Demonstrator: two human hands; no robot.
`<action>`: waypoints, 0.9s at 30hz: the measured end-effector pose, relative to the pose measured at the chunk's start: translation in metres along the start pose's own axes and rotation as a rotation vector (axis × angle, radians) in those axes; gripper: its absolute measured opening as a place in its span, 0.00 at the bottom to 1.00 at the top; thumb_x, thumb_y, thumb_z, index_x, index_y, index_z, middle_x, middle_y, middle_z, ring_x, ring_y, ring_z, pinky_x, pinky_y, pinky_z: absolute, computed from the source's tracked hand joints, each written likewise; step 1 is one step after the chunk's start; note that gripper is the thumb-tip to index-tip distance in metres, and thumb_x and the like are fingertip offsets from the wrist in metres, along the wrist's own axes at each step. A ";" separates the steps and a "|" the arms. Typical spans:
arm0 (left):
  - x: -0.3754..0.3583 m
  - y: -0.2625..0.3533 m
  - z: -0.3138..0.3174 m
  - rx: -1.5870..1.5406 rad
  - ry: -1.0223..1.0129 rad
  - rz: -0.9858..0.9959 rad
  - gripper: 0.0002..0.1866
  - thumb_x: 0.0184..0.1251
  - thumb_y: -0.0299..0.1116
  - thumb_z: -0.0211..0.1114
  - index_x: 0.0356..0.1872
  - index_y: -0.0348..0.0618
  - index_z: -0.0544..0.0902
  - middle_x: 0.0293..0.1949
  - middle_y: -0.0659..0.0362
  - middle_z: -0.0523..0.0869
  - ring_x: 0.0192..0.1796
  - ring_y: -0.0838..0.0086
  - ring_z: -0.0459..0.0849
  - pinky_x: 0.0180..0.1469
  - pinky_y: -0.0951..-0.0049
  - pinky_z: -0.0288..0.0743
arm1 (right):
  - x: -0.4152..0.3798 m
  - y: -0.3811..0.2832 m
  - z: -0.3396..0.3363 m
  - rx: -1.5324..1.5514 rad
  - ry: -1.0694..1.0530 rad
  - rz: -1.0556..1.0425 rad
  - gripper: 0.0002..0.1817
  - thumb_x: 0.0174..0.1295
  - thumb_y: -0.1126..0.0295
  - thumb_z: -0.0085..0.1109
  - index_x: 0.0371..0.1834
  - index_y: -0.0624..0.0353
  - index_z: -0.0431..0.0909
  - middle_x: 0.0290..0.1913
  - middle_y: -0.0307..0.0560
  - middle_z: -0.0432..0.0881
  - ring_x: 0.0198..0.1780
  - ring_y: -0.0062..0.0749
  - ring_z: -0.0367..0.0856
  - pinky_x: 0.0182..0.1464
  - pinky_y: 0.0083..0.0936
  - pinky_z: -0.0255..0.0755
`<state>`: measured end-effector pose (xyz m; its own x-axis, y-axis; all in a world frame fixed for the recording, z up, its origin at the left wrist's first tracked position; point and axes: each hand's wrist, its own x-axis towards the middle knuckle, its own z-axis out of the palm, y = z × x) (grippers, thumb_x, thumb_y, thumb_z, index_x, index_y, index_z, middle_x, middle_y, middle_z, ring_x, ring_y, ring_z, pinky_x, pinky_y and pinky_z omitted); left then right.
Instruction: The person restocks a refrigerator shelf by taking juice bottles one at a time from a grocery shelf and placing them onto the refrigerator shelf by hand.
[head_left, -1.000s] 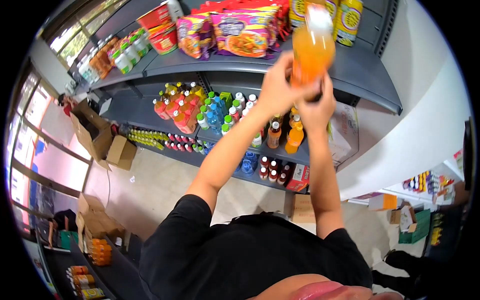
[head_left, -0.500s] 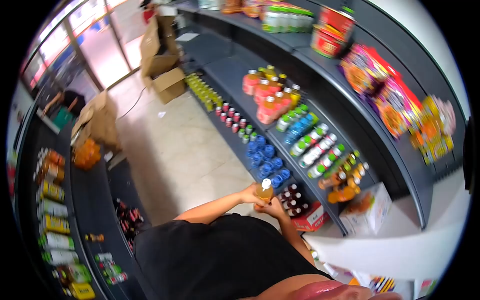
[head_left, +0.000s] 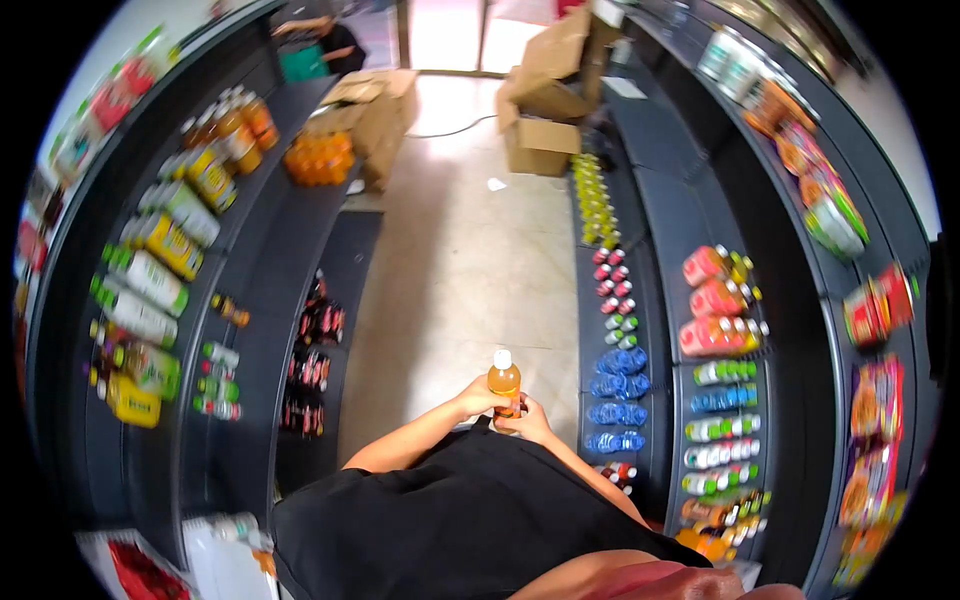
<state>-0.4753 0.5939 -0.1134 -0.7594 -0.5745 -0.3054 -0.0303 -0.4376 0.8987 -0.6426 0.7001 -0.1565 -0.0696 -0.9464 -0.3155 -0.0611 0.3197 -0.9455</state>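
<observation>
In front of my black shirt stands a drink bottle point(head_left: 504, 380), filled with orange-amber liquid and topped by a white cap. It is held roughly upright. My left hand point(head_left: 480, 398) wraps around its side, fingers closed. Lower down, my right hand point(head_left: 528, 420) grips the bottle from the other side. The fingers cover much of the lower part and its label.
Shelves on the left hold juice bottles point(head_left: 235, 135), an orange multipack point(head_left: 319, 159) and dark-labelled bottles point(head_left: 322, 322). Right-hand shelves carry blue bottles point(head_left: 616, 413) and pink-wrapped packs point(head_left: 715, 297). Cardboard boxes point(head_left: 545, 145) flank the far aisle, where a person point(head_left: 342, 45) bends.
My view has swung left from the right-hand shelves and now faces straight down the aisle. The bottle stays in both hands.
</observation>
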 end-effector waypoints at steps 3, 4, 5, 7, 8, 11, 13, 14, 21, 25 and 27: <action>-0.026 -0.005 -0.024 -0.074 0.142 0.065 0.18 0.58 0.27 0.75 0.49 0.43 0.84 0.44 0.62 0.88 0.48 0.76 0.85 0.55 0.71 0.78 | 0.028 0.002 0.021 -0.099 -0.105 0.013 0.45 0.41 0.69 0.86 0.67 0.64 0.75 0.53 0.46 0.86 0.54 0.30 0.83 0.60 0.31 0.76; -0.033 -0.011 -0.030 -0.096 0.216 0.089 0.18 0.58 0.27 0.76 0.50 0.42 0.83 0.44 0.62 0.88 0.49 0.76 0.85 0.55 0.71 0.78 | 0.039 0.005 0.028 -0.149 -0.148 0.005 0.48 0.40 0.69 0.86 0.70 0.65 0.73 0.54 0.48 0.86 0.55 0.31 0.84 0.61 0.31 0.77; -0.040 -0.017 -0.037 -0.124 0.317 0.128 0.18 0.58 0.28 0.75 0.50 0.42 0.83 0.44 0.62 0.88 0.48 0.76 0.85 0.54 0.70 0.78 | 0.051 0.006 0.037 -0.096 -0.229 -0.004 0.47 0.42 0.75 0.84 0.70 0.66 0.72 0.55 0.47 0.85 0.56 0.31 0.83 0.61 0.30 0.77; -0.055 -0.022 -0.050 -0.171 0.470 0.198 0.18 0.58 0.28 0.76 0.50 0.41 0.83 0.43 0.60 0.89 0.48 0.75 0.85 0.55 0.70 0.78 | 0.070 0.004 0.059 0.133 -0.363 0.058 0.45 0.43 0.81 0.81 0.70 0.66 0.73 0.56 0.46 0.85 0.58 0.31 0.82 0.63 0.29 0.76; -0.064 -0.019 -0.054 -0.199 0.554 0.255 0.18 0.58 0.29 0.77 0.50 0.41 0.83 0.43 0.60 0.89 0.48 0.74 0.86 0.55 0.70 0.78 | 0.081 0.004 0.070 0.197 -0.416 0.060 0.45 0.43 0.83 0.80 0.70 0.65 0.73 0.57 0.46 0.85 0.59 0.31 0.82 0.63 0.29 0.75; -0.084 -0.007 -0.077 -0.244 0.621 0.242 0.21 0.57 0.30 0.79 0.51 0.41 0.82 0.44 0.59 0.89 0.50 0.74 0.86 0.56 0.69 0.78 | 0.116 -0.011 0.093 0.070 -0.579 0.041 0.43 0.40 0.82 0.80 0.67 0.65 0.75 0.57 0.45 0.84 0.60 0.30 0.82 0.65 0.30 0.74; -0.083 -0.010 -0.099 -0.204 0.636 0.243 0.22 0.56 0.30 0.80 0.52 0.41 0.82 0.46 0.60 0.89 0.51 0.74 0.86 0.57 0.69 0.78 | 0.139 -0.040 0.105 -0.059 -0.648 0.067 0.42 0.38 0.82 0.80 0.65 0.65 0.77 0.57 0.44 0.85 0.60 0.29 0.81 0.66 0.31 0.73; -0.079 -0.007 -0.113 -0.178 0.634 0.245 0.23 0.56 0.30 0.80 0.52 0.41 0.82 0.46 0.60 0.88 0.52 0.74 0.85 0.58 0.68 0.78 | 0.157 -0.041 0.112 -0.040 -0.666 0.077 0.43 0.38 0.82 0.80 0.65 0.66 0.77 0.57 0.44 0.85 0.60 0.29 0.81 0.66 0.31 0.73; -0.010 0.062 -0.230 0.028 0.741 0.172 0.32 0.52 0.38 0.83 0.59 0.44 0.79 0.50 0.59 0.88 0.54 0.73 0.85 0.59 0.67 0.78 | 0.303 -0.083 0.149 -0.002 -0.674 -0.023 0.40 0.38 0.78 0.79 0.62 0.65 0.78 0.56 0.45 0.84 0.58 0.33 0.82 0.65 0.33 0.72; 0.018 0.141 -0.304 0.284 0.770 0.225 0.35 0.56 0.46 0.78 0.63 0.41 0.76 0.53 0.53 0.88 0.57 0.66 0.86 0.61 0.65 0.77 | 0.392 -0.122 0.166 -0.013 -0.626 -0.132 0.43 0.38 0.73 0.78 0.65 0.66 0.76 0.55 0.45 0.85 0.57 0.32 0.82 0.64 0.33 0.74; 0.030 0.162 -0.339 0.429 0.819 0.214 0.37 0.59 0.49 0.74 0.64 0.39 0.75 0.54 0.46 0.87 0.58 0.57 0.86 0.63 0.61 0.77 | 0.426 -0.143 0.175 -0.015 -0.610 -0.166 0.42 0.40 0.74 0.77 0.67 0.66 0.77 0.55 0.45 0.86 0.55 0.30 0.83 0.62 0.32 0.75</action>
<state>-0.2824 0.2717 -0.0834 -0.0895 -0.9909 -0.1004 -0.3029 -0.0689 0.9505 -0.4889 0.2426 -0.1695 0.5218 -0.8384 -0.1575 -0.0365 0.1625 -0.9860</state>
